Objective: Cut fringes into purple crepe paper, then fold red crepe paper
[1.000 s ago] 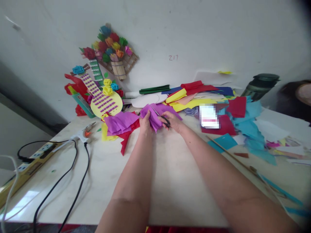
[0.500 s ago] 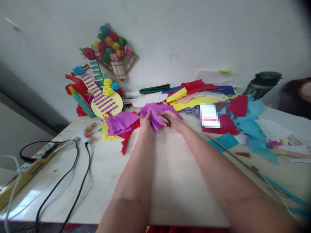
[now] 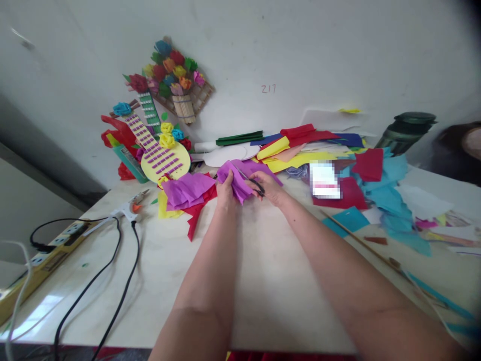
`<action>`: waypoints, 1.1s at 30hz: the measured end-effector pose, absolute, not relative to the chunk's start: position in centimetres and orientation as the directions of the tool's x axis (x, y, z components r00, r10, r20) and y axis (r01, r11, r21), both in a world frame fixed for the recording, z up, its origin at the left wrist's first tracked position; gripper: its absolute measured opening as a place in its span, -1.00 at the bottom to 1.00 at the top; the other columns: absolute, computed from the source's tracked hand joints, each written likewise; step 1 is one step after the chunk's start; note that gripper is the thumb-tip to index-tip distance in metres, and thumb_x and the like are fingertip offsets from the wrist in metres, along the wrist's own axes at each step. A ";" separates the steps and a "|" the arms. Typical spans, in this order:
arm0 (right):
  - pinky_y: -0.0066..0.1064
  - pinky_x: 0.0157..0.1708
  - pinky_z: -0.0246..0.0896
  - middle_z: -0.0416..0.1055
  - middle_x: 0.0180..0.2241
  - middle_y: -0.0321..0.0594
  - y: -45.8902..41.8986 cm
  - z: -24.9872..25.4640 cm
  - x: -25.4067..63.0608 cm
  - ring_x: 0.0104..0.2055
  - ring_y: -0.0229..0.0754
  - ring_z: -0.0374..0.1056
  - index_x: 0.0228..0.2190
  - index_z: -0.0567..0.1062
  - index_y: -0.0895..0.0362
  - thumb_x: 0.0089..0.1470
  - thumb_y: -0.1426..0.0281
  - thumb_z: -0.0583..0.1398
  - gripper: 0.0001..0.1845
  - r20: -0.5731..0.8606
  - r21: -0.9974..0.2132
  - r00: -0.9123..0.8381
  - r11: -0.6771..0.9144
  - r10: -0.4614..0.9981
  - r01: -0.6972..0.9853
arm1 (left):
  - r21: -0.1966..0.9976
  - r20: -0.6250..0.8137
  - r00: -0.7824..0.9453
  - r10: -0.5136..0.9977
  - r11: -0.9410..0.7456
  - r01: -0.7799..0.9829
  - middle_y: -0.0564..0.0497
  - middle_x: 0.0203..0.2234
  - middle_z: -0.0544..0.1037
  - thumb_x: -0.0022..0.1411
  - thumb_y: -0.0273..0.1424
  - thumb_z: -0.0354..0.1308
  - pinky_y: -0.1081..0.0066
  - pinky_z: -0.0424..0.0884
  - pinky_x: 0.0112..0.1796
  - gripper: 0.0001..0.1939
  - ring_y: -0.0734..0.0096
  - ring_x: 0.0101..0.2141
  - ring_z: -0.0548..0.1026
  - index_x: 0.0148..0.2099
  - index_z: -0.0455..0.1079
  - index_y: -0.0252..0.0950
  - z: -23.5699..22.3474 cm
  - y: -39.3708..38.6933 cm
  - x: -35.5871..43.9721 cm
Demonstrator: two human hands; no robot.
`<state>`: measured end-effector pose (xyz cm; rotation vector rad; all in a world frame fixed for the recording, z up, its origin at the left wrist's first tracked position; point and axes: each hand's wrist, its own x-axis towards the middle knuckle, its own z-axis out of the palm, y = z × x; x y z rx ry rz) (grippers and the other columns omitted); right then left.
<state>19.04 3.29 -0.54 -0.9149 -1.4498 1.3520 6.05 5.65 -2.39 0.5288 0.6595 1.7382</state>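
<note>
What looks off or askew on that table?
No spill or clear damage. Oddest spot: the glue gun lies on the bare tabletop with no stand in sight, near loose yellow paper. Whether it's hot, I can't tell.

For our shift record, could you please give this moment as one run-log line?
left hand: holds purple paper | right hand: holds scissors at paper | glue gun: on table, left side
</note>
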 end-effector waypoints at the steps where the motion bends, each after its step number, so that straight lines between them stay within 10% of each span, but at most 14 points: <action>1: -0.59 -0.83 -0.03 0.23 -0.75 -0.48 3.3 -0.6 19.0 -0.76 -0.39 0.08 -0.37 0.27 0.11 -0.17 0.31 0.27 -0.67 0.139 -0.990 -0.298 0.122 0.944 -0.072 | 0.670 0.007 -0.261 0.965 -0.198 -0.715 0.04 -0.53 0.47 -0.07 -0.39 0.31 0.33 0.43 -0.30 -0.71 0.41 -0.49 0.48 -0.27 0.35 -0.33 -2.3 5.6 6.1; 33: -0.52 -0.79 0.08 0.28 -0.71 -0.43 3.1 0.3 19.2 -0.72 -0.30 0.19 -0.32 0.27 0.08 -0.13 0.30 0.25 -0.68 0.110 -0.994 -0.331 0.106 0.937 -0.031 | 0.707 0.050 -0.196 0.979 -0.173 -0.686 0.03 -0.52 0.48 -0.10 -0.34 0.33 0.33 0.44 -0.32 -0.63 0.42 -0.50 0.48 -0.24 0.33 -0.34 -2.6 5.4 6.2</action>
